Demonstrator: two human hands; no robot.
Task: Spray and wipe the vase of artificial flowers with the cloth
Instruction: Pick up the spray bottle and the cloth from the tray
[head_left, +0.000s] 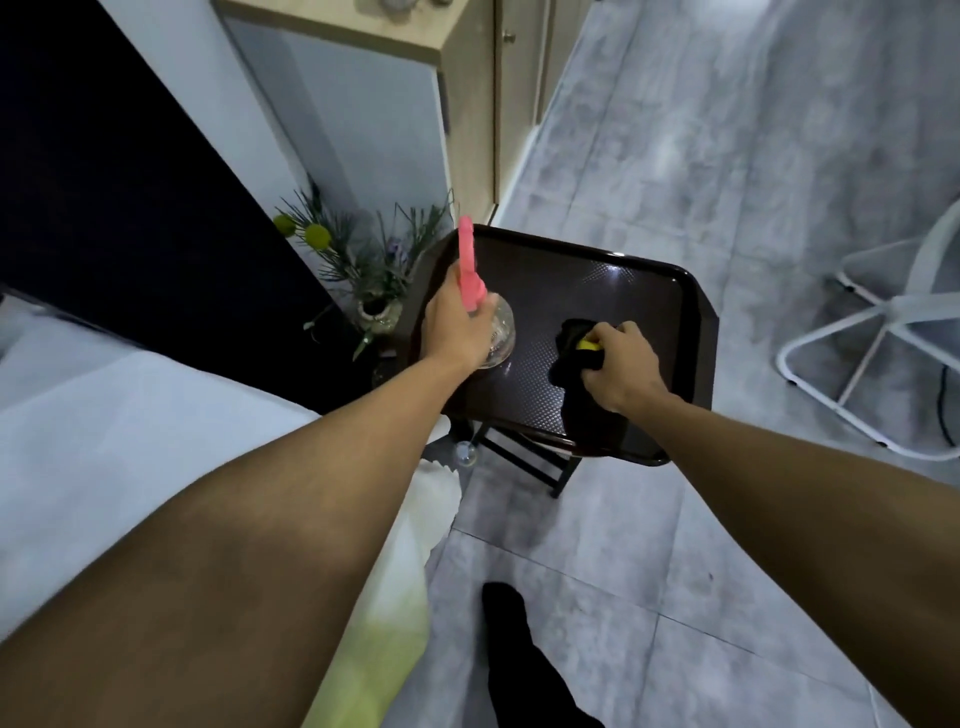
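A clear spray bottle (500, 328) with a pink trigger head stands on the left part of a dark brown tray (613, 291). My left hand (457, 327) is wrapped around its neck. On the tray's middle lies a black cloth (569, 358) with a bit of yellow showing, and my right hand (621, 366) is closed on it. The vase (376, 314) of artificial flowers, with green needles and yellow balls, stands left of the tray against the wall, apart from both hands.
The tray rests on a small dark folding stand (524, 457). A white bed (119, 415) fills the left. A pale cabinet (363, 104) stands behind the vase. A white chair base (878, 332) is on the grey tiled floor at right.
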